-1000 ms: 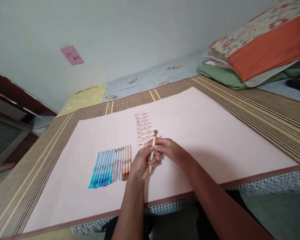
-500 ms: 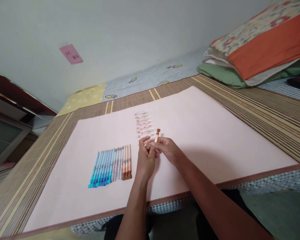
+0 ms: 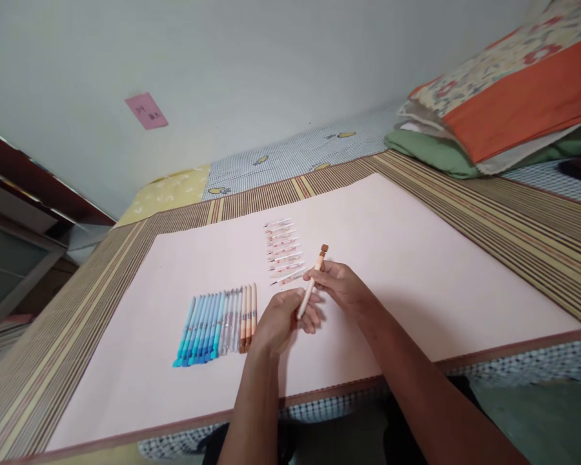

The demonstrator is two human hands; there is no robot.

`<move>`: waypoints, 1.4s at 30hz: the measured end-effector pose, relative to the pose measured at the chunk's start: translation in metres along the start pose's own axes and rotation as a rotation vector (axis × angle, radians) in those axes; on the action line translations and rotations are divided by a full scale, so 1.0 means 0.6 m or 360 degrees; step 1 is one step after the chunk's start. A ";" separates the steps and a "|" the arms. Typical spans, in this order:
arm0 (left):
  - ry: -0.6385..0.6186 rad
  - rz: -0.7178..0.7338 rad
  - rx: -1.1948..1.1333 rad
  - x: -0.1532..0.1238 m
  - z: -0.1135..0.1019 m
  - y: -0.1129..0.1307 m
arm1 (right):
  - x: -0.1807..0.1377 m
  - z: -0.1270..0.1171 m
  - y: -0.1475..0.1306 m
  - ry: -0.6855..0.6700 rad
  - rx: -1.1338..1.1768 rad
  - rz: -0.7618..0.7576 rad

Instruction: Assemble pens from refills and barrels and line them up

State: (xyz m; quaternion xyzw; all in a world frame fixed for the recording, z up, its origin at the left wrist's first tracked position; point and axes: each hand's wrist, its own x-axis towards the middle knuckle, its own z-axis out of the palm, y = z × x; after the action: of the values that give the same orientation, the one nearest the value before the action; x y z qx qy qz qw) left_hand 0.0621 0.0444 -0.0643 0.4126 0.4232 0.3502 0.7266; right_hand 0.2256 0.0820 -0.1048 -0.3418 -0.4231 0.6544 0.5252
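Note:
My right hand (image 3: 341, 284) pinches a ballpoint pen (image 3: 310, 289) near its top. The pen has a peach barrel and a brown top, and it slants with its pale end down. My left hand (image 3: 288, 316) is at that lower end, thumb beside the barrel and slightly blurred fingers apart behind it; whether they touch it, I cannot tell. Just beyond my hands lies a column of thin pen refills (image 3: 285, 248) with pinkish patterns. To the left is a row of pens: blue ones (image 3: 201, 329), clear ones (image 3: 229, 323) and peach-and-brown ones (image 3: 248, 316).
A large pale pink sheet (image 3: 397, 239) covers a striped mat (image 3: 445, 200) on the bed. Folded bedding, with an orange and floral piece (image 3: 518, 110) on top, is piled at the back right. On the wall is a pink note (image 3: 146, 110).
My left hand has loosened and spread its fingers, moving slightly down. The pen, in my right hand, now shows its full length. The view has shifted slightly.

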 end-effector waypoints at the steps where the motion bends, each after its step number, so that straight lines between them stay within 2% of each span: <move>1: -0.0027 0.0008 -0.0020 0.000 0.000 -0.001 | 0.000 -0.001 -0.001 -0.0004 0.0002 0.0009; 3: 0.0009 0.0078 -0.0021 0.002 0.001 -0.007 | -0.001 -0.001 -0.002 0.0000 -0.0003 0.0020; 5: 0.0156 0.0204 0.0060 0.007 0.004 -0.016 | 0.000 0.001 0.002 0.0035 -0.0020 0.0015; 9: 0.0773 0.0602 0.0640 0.017 0.017 -0.038 | 0.006 0.009 0.021 0.0181 -0.0019 -0.0022; 11: 0.0979 0.0741 0.0860 0.019 0.023 -0.042 | 0.009 0.011 0.026 0.0227 0.0031 -0.0021; 13: 0.0950 0.0726 0.0790 0.019 0.026 -0.040 | 0.011 0.011 0.025 0.0240 0.0100 0.0001; 18: 0.0309 0.0238 0.0152 0.019 0.016 -0.027 | 0.007 0.007 0.008 0.0303 0.0117 -0.0019; 20: 0.0222 0.0175 0.0057 0.021 0.012 -0.027 | 0.006 0.006 0.002 0.0300 0.0069 -0.0039; 22: 0.0280 0.0264 0.0103 0.022 0.013 -0.029 | 0.005 0.007 0.000 0.0294 0.0047 -0.0054; 24: 0.0421 0.0420 0.0323 0.021 0.015 -0.032 | 0.006 0.008 0.000 0.0312 0.0071 -0.0061; 29: 0.0858 0.0900 0.1358 0.012 0.021 -0.040 | 0.008 0.012 0.003 0.0340 0.0248 -0.0022; 31: 0.0942 0.1044 0.1548 0.010 0.022 -0.043 | 0.008 0.014 0.004 0.0334 0.0324 0.0004; 33: 0.0956 0.1027 0.1413 0.012 0.026 -0.045 | 0.008 0.016 0.004 0.0338 0.0387 0.0005; 38: 0.0717 0.0697 0.0493 0.021 0.043 -0.038 | 0.009 0.014 0.006 0.0347 0.0385 -0.0006; 42: 0.0701 0.0784 0.0311 0.021 0.046 -0.029 | 0.008 0.015 0.004 0.0307 0.0306 -0.0020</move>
State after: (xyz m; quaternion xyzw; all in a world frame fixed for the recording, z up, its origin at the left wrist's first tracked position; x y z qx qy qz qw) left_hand 0.0948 0.0393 -0.0758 0.4848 0.4890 0.5536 0.4684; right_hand 0.2157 0.0847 -0.1035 -0.3485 -0.3083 0.6527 0.5979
